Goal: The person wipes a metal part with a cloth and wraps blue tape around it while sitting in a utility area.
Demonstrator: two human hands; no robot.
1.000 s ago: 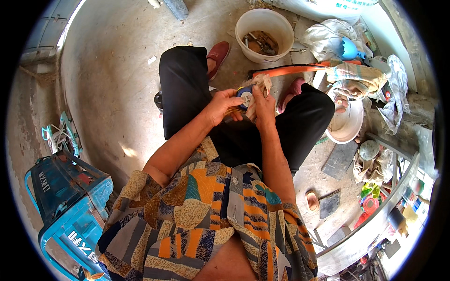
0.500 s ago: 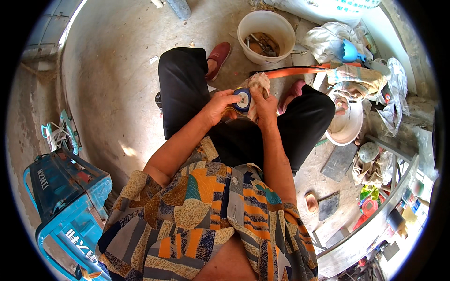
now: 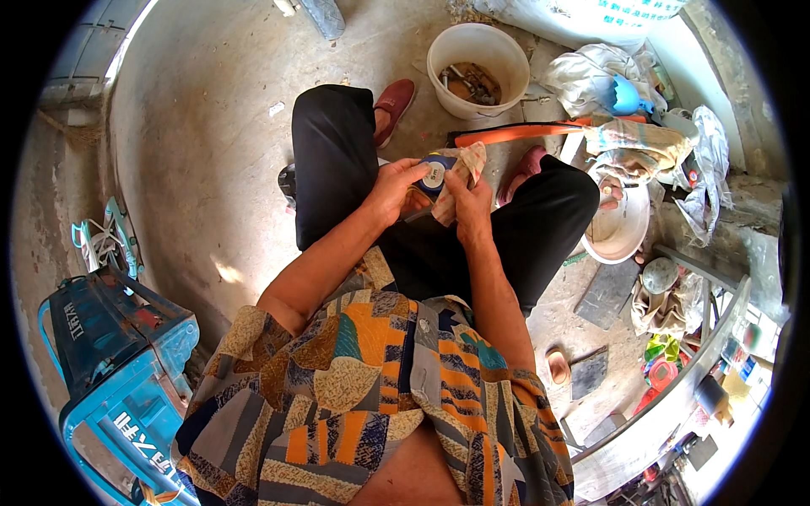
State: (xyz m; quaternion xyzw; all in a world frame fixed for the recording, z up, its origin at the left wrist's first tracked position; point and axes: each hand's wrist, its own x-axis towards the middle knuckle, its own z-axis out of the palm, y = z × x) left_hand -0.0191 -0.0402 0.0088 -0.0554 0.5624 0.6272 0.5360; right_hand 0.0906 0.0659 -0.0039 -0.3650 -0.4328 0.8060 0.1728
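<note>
Between my knees, my left hand (image 3: 393, 189) is closed on a round-cornered blue tape measure (image 3: 434, 176) with a pale round label, thumb lying on its face. My right hand (image 3: 472, 205) pinches a crumpled, stained beige cloth (image 3: 469, 162) and presses it against the tape measure's right side. The cloth hides that side of the case, and the fingers beneath are partly hidden too.
A white bucket (image 3: 436, 59) with metal parts inside stands ahead. An orange-red tool or strip (image 3: 523, 132) lies beyond my right knee, near a white basin (image 3: 639, 226) and sacks (image 3: 595, 78). A blue machine or case (image 3: 126, 337) stands at left.
My right hand and the cloth have slid slightly nearer to me along the tape measure's side. The tape measure has tilted a little; my left hand keeps its hold.
</note>
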